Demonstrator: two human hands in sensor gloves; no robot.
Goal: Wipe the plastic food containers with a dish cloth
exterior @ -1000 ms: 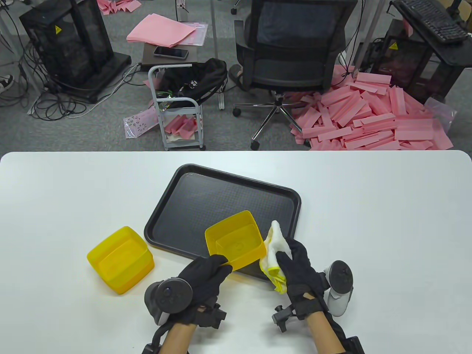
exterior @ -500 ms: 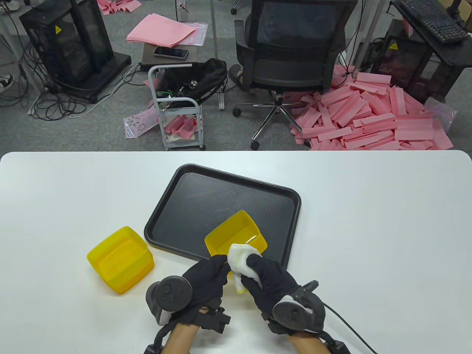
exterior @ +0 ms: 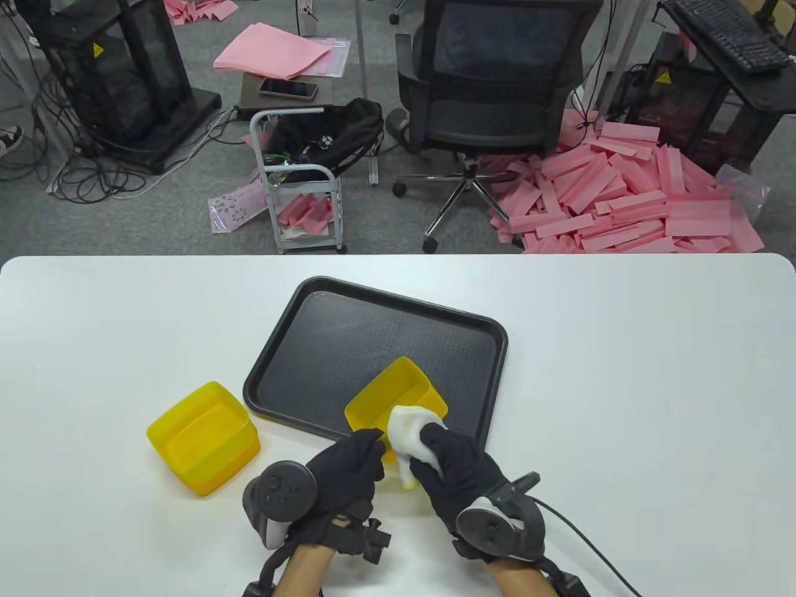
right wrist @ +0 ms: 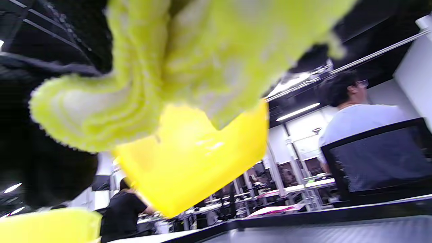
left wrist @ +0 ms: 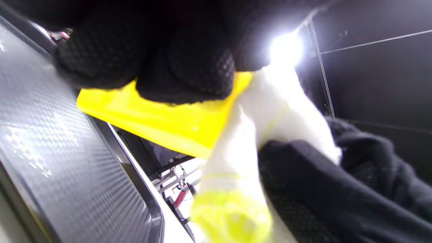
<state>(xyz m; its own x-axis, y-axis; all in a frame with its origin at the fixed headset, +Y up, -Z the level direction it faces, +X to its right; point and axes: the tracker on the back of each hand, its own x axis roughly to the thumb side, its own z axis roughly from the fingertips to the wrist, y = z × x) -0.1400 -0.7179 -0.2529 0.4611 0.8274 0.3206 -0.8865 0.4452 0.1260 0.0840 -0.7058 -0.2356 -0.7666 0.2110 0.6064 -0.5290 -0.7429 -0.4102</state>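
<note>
Gripping a translucent yellow tub [exterior: 398, 395], tilted over the tray [exterior: 323, 348]: left hand [exterior: 348, 472]; right hand [exterior: 457, 469] clutches the white-yellow cloth [exterior: 407, 429].

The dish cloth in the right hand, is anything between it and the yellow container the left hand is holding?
Nothing visible: the dish cloth in the right hand already lies against the near rim of the yellow container that the left hand grips.

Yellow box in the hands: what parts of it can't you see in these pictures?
- Table view: the held yellow container's near rim is hidden by the left hand and the dish cloth in the right hand.
- Left wrist view: gloved fingers cover its upper part.
- Right wrist view: blurred cloth hides its top.
</note>
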